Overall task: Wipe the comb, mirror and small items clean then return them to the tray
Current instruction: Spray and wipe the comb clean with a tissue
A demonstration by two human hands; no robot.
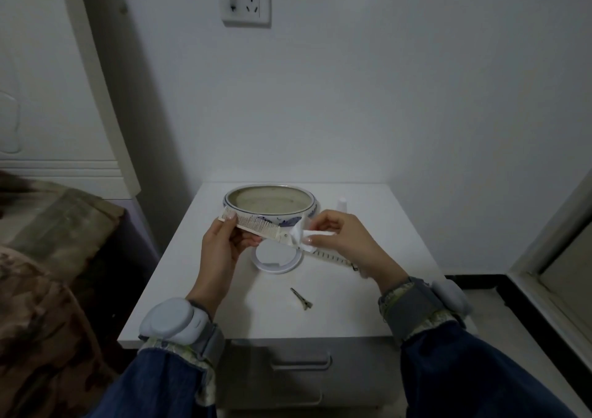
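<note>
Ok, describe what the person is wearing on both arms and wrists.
Both arms are in dark blue denim sleeves with pale patterned cuffs showing at the ends. The left wrist carries a rounded pale grey-white device on a grey strap; the right wrist wears a matching one. Both hands are bare, without gloves.

A long pale two-sided comb [256, 225] slants down to the right, lifted before the empty blue-and-white oval tray [307, 217] at the far side, with the round white mirror [277, 259] flat beneath and a hair clip [301, 298] nearer.
</note>
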